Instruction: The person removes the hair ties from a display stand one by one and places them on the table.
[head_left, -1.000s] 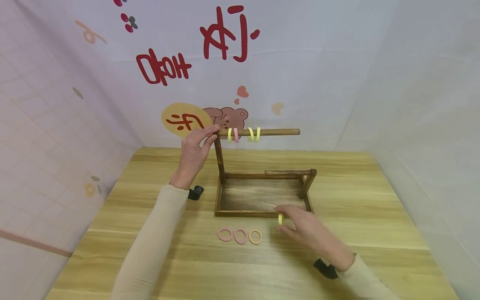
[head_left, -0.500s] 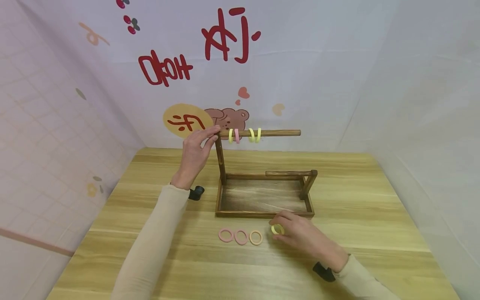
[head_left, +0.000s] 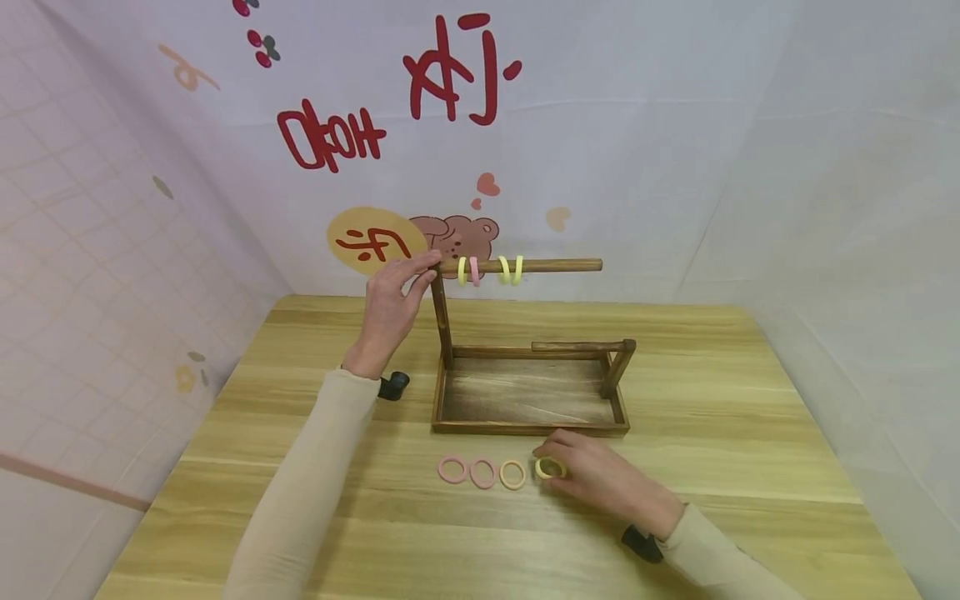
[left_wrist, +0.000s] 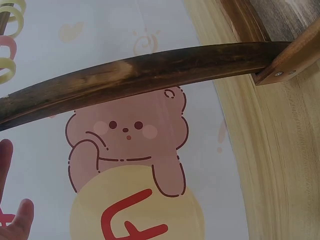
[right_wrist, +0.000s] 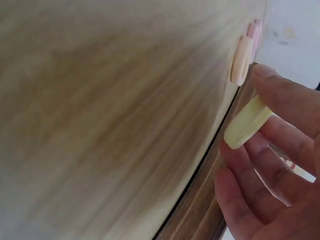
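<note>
In the head view, my right hand (head_left: 600,477) pinches a pale yellow ring (head_left: 551,468) low over the table, in front of the wooden rack (head_left: 525,429). The right wrist view shows this ring (right_wrist: 248,122) tilted between thumb and fingertips. To its left lie an orange-yellow ring (head_left: 512,475) and two pink rings (head_left: 482,474) in a row. My left hand (head_left: 392,298) holds the rack's upper left corner between thumb and fingers, where the tall upright meets the top bar (head_left: 562,265). Several yellow rings (head_left: 518,270) and one pink ring (head_left: 474,272) hang on that bar.
A shorter, lower bar (head_left: 577,346) extends leftward from the rack's right post (head_left: 615,372). The tray-like base has a raised rim. Behind the table (head_left: 690,350) stands a white printed backdrop (head_left: 637,150), with pale side walls left and right.
My right hand has moved left and down toward the row of rings with the yellow ring, which has turned from edge-on to showing its opening. My left hand stays at the rack's corner.
</note>
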